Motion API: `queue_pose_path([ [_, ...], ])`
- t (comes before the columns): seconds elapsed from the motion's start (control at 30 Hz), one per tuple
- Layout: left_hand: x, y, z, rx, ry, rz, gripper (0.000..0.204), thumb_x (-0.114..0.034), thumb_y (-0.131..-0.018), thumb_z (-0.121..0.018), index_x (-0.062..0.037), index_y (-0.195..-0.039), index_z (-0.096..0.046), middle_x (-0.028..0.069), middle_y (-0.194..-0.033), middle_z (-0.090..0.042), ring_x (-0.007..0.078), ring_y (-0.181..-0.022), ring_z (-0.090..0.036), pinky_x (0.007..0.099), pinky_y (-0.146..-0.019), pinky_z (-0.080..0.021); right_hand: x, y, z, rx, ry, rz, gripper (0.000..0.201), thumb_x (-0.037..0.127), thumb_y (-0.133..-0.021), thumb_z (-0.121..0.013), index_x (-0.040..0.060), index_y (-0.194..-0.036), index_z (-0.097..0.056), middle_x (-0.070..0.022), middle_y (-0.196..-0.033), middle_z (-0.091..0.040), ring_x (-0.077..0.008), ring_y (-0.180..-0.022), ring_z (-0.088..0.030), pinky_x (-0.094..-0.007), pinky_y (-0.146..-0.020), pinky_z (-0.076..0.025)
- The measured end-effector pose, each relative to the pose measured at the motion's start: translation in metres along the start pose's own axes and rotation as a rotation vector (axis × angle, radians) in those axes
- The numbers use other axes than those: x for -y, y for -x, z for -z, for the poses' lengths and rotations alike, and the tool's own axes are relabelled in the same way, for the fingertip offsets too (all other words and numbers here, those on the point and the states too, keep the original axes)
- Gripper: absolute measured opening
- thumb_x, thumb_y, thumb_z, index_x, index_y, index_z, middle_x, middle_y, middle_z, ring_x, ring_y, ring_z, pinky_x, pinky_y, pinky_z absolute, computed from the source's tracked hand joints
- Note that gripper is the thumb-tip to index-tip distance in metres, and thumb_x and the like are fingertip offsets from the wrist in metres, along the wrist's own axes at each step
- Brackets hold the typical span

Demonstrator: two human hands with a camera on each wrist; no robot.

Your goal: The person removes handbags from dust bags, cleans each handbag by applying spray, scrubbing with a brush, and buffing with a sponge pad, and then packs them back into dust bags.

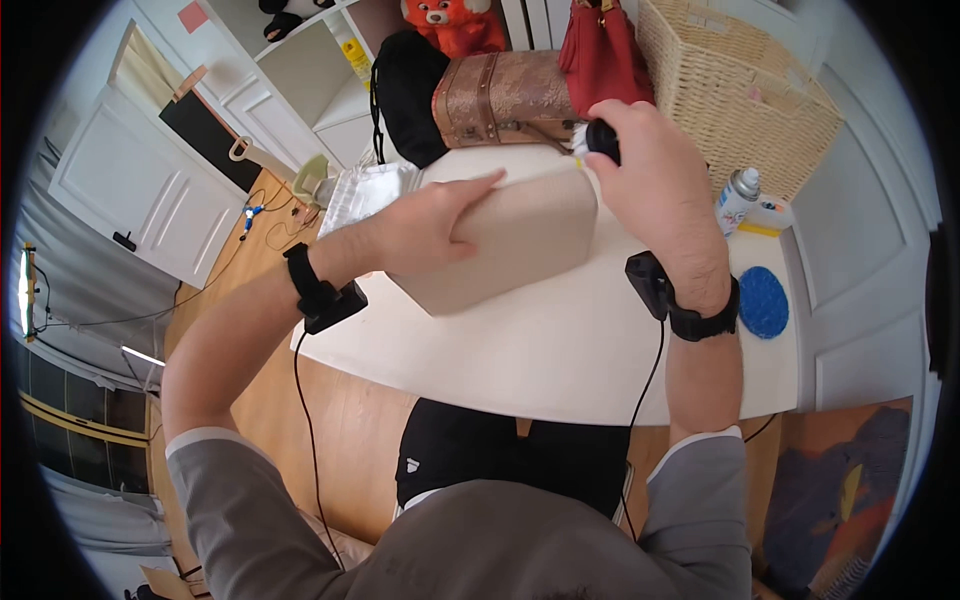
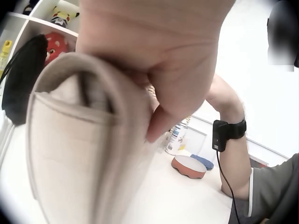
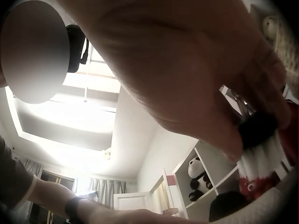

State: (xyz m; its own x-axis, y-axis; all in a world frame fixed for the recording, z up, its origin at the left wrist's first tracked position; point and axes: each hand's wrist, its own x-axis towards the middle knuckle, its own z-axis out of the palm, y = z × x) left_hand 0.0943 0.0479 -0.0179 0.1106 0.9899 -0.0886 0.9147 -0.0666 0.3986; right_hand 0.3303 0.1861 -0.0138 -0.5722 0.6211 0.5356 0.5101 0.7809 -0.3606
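Note:
A beige flap bag (image 1: 530, 235), smooth and box-shaped, stands tilted over the white table in the head view. My left hand (image 1: 425, 225) grips it at its upper left part, thumb on the near face and a finger along the top edge. The left wrist view looks into the folded side of the bag (image 2: 70, 144); the other fingers are hidden behind it. My right hand (image 1: 655, 170) holds a brush (image 1: 602, 140) with a black body and white bristles (image 3: 261, 161), by the bag's upper right corner.
Behind the bag sit a brown patterned case (image 1: 500, 95), a black pouch (image 1: 412, 95) and a red handbag (image 1: 605, 60). A woven basket (image 1: 735, 110) and a spray can (image 1: 737, 203) stand at right, near a blue oval pad (image 1: 763, 302). A silvery packet (image 1: 365, 195) lies at left.

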Motion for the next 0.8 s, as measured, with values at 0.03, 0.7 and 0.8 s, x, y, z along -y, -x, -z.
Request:
queue_pose_path([
  [0.03, -0.004, -0.004, 0.005, -0.008, 0.003, -0.009, 0.087, -0.007, -0.083, -0.075, -0.0026, -0.161, -0.038, 0.0255, -0.133, -0.067, 0.0406, -0.119, -0.067, 0.0436, -0.104, -0.055, -0.005, -0.002, 0.002, -0.061, -0.007, -0.055, 0.032, 0.018, -0.090, -0.079, 0.0087, -0.119, -0.072, -0.0176, -0.114, -0.070, -0.0372, -0.109, -0.070, -0.0485, -0.094, -0.056],
  [0.7, 0.054, -0.032, -0.025, -0.330, 0.503, 0.516, 0.050, -0.035, -0.106, -0.064, -0.0109, -0.149, -0.054, 0.0125, -0.142, -0.057, 0.0247, -0.130, -0.060, 0.0435, -0.109, -0.050, 0.004, -0.001, -0.050, 0.724, 0.151, 0.119, 0.022, 0.008, -0.084, -0.076, 0.0024, -0.105, -0.076, -0.0206, -0.102, -0.076, -0.0389, -0.100, -0.074, -0.0470, -0.090, -0.059],
  [0.8, 0.025, -0.024, -0.025, -0.155, 0.842, 0.544, 0.081, -0.061, -0.103, -0.058, 0.0004, -0.154, -0.044, 0.0211, -0.149, -0.051, 0.0302, -0.137, -0.054, 0.0456, -0.110, -0.047, 0.004, -0.001, -0.054, 0.787, 0.054, 0.187, 0.015, 0.003, -0.082, -0.074, -0.0008, -0.095, -0.077, -0.0222, -0.097, -0.076, -0.0392, -0.099, -0.074, -0.0466, -0.088, -0.060],
])
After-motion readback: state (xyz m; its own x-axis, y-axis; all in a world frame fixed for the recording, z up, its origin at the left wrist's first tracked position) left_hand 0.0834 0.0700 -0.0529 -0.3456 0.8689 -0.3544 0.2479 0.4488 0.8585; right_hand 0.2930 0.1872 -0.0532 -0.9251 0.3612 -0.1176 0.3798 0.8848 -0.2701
